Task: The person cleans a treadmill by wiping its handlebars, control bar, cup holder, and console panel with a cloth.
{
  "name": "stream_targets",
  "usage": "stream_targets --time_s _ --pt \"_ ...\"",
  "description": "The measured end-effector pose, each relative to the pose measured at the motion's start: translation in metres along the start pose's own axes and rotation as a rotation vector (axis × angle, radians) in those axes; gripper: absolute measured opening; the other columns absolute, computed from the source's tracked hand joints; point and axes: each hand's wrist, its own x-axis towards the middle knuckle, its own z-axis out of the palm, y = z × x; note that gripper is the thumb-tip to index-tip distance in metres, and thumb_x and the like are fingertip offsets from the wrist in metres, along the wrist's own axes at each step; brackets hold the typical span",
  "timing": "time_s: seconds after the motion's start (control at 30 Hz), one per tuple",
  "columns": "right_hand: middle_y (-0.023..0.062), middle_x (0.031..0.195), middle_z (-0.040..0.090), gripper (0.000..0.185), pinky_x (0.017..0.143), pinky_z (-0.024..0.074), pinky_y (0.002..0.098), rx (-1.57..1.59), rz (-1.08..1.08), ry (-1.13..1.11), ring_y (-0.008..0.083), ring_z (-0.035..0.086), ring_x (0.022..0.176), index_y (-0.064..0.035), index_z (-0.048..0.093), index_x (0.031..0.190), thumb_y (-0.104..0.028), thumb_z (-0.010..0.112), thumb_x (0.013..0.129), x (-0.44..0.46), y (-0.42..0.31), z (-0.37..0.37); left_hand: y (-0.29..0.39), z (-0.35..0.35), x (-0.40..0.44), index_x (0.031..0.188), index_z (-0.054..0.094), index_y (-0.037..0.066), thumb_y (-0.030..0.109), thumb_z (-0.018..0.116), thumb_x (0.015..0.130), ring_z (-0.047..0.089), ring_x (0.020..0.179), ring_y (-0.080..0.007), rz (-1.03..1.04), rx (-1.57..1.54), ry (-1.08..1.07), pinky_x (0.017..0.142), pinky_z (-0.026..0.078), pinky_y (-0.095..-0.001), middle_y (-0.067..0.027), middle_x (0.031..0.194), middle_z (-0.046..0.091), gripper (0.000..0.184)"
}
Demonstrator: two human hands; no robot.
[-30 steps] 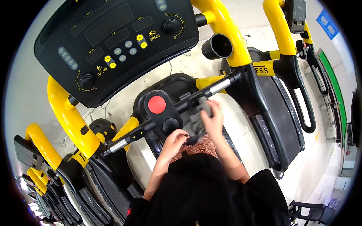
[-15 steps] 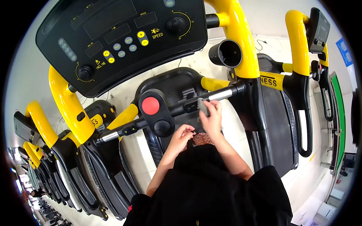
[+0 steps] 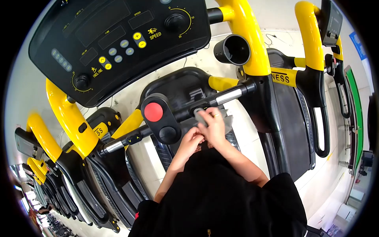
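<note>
My right hand is closed on a crumpled grey cloth, part of which shows beyond the fingertips and part behind the hand. It is close beside the handlebar of a treadmill. Just left of it, my left hand has its fingers pinched together in front of my black top. What these fingers hold, if anything, is hidden. Ahead of the hands, the bar carries a black housing with a red round button.
Above stands the treadmill console with knobs and buttons. A black cup holder sits on the yellow right upright. More treadmills line both sides, one with a dark belt at right.
My right hand has moved left and down with the grey cloth, coming up against my left hand. The left hand has barely moved. The view has shifted slightly.
</note>
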Motion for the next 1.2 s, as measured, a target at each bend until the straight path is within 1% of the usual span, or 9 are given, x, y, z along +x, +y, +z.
stream_targets --time_s 0.07,0.13,0.27,0.3,0.47,0.67,0.73,0.87,1.2 --pt "0.0101 0.095 0.051 0.039 0.074 0.0460 0.0342 0.041 0.030 -0.022 0.0278 0.054 0.087 -0.0066 0.064 0.100 -0.002 0.068 0.061 -0.003 0.000 0.007 0.005 -0.004 0.001 0.098 0.056 -0.001 0.008 0.054 0.084 0.058 0.081 -0.0129 -0.002 0.029 0.006 0.075 0.046 -0.0248 -0.0073 0.089 0.060 0.017" --pt "0.0086 0.097 0.051 0.039 0.074 0.0474 0.0355 0.044 0.044 -0.030 0.0273 0.055 0.089 -0.0102 0.064 0.100 -0.007 0.069 0.062 -0.002 0.008 0.004 0.017 -0.003 -0.011 0.099 0.057 0.001 0.007 0.054 0.084 0.060 0.089 -0.0137 0.072 0.498 0.022 0.081 0.047 -0.0274 -0.0080 0.095 0.062 0.017" --pt "0.0100 0.096 0.051 0.038 0.076 0.0464 0.0359 0.065 0.209 0.158 0.0292 0.054 0.089 -0.0092 0.064 0.100 -0.006 0.068 0.063 0.003 0.016 -0.002 0.041 0.001 -0.025 0.101 0.058 0.001 0.010 0.060 0.083 0.061 0.089 -0.0162 0.136 0.694 -0.093 0.080 0.048 -0.0284 -0.0099 0.094 0.063 0.021" --pt "0.0106 0.093 0.049 0.035 0.074 0.0455 0.0324 0.041 0.198 0.201 0.0265 0.053 0.084 -0.0042 0.063 0.100 -0.001 0.064 0.065 0.001 0.010 0.002 0.038 -0.001 -0.024 0.103 0.058 0.001 0.012 0.061 0.082 0.062 0.089 -0.0189 0.119 0.703 -0.111 0.081 0.048 -0.0294 -0.0107 0.094 0.063 0.023" --pt "0.0107 0.093 0.050 0.038 0.071 0.0469 0.0334 0.018 0.058 0.004 0.0273 0.054 0.083 -0.0076 0.064 0.100 -0.004 0.066 0.063 -0.015 -0.012 0.025 0.023 -0.010 -0.036 0.098 0.056 0.002 0.016 0.061 0.081 0.063 0.081 -0.0235 0.170 0.774 -0.124 0.074 0.049 -0.0321 -0.0109 0.088 0.063 0.023" --pt "0.0118 0.097 0.051 0.036 0.071 0.0461 0.0337 0.020 0.247 0.317 0.0280 0.054 0.084 -0.0051 0.063 0.102 -0.004 0.067 0.066 0.002 0.007 0.015 0.023 -0.032 -0.056 0.100 0.056 0.003 0.016 0.060 0.082 0.062 0.084 -0.0229 0.085 0.781 -0.211 0.076 0.049 -0.0309 -0.0114 0.093 0.063 0.023" --pt "0.0114 0.097 0.050 0.038 0.072 0.0461 0.0357 -0.024 0.225 0.288 0.0290 0.053 0.087 -0.0066 0.062 0.103 -0.004 0.068 0.065 -0.002 -0.004 0.021 0.028 -0.031 -0.055 0.106 0.056 0.001 0.015 0.061 0.081 0.062 0.091 -0.0217 0.029 0.807 -0.228 0.082 0.048 -0.0314 -0.0114 0.100 0.063 0.029" --pt "0.0087 0.098 0.050 0.041 0.075 0.0473 0.0365 0.002 0.061 -0.026 0.0279 0.054 0.092 -0.0134 0.062 0.103 -0.008 0.070 0.064 -0.013 -0.011 0.032 0.028 -0.015 -0.048 0.106 0.056 0.001 0.016 0.061 0.082 0.062 0.091 -0.0218 0.071 0.745 -0.174 0.082 0.048 -0.0311 -0.0113 0.100 0.063 0.029" --pt "0.0107 0.100 0.054 0.040 0.082 0.0444 0.0381 -0.021 0.088 0.105 0.0301 0.053 0.096 -0.0088 0.062 0.106 -0.005 0.067 0.066 0.020 0.030 -0.024 0.016 0.037 -0.016 0.102 0.056 0.003 0.018 0.060 0.082 0.062 0.084 -0.0225 0.194 0.726 0.029 0.074 0.049 -0.0318 -0.0125 0.093 0.063 0.026"
